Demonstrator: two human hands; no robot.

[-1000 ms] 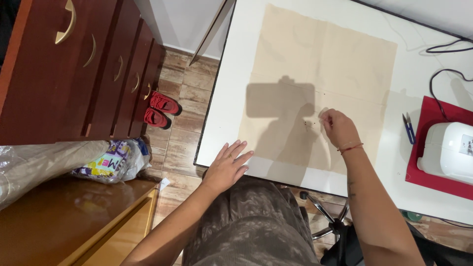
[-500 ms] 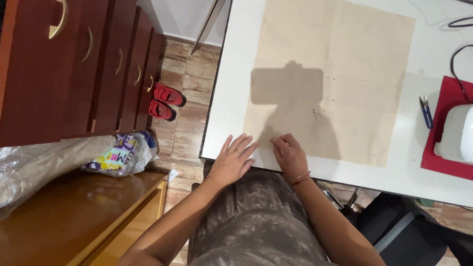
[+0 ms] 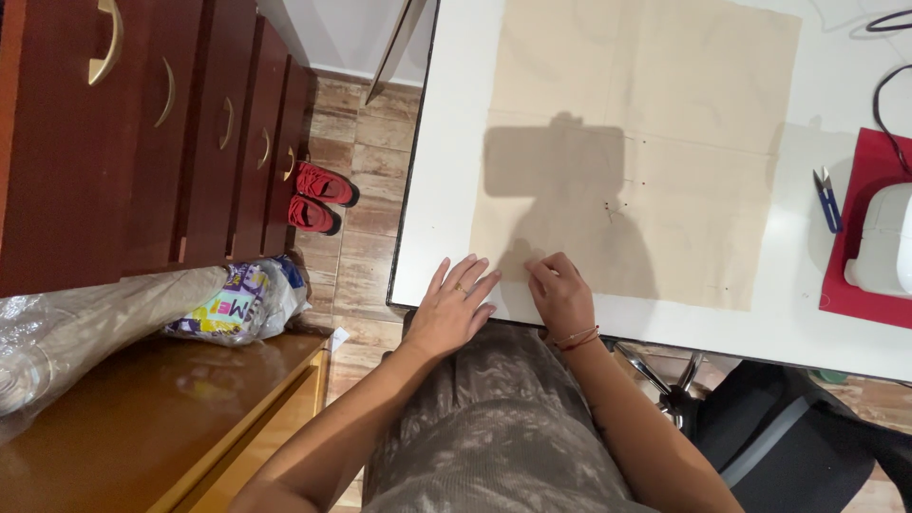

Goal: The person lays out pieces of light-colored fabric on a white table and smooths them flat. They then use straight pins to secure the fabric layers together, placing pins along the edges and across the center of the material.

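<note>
Both hands stay put — left hand point(image 3: 454, 312) flat, right hand point(image 3: 560, 296) fingers pinching beige cloth point(image 3: 646, 152).

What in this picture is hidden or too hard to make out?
- White machine on the red mat: cut off by the right edge of the head view.
- Dark specks on the beige cloth: too small to identify.
- Right hand fingertips: curled at the cloth's near edge; whether they pinch it is unclear.
- Cloth near the left hand: darkened by the shadow.
- Bag contents: hidden by its wrapping.
</note>
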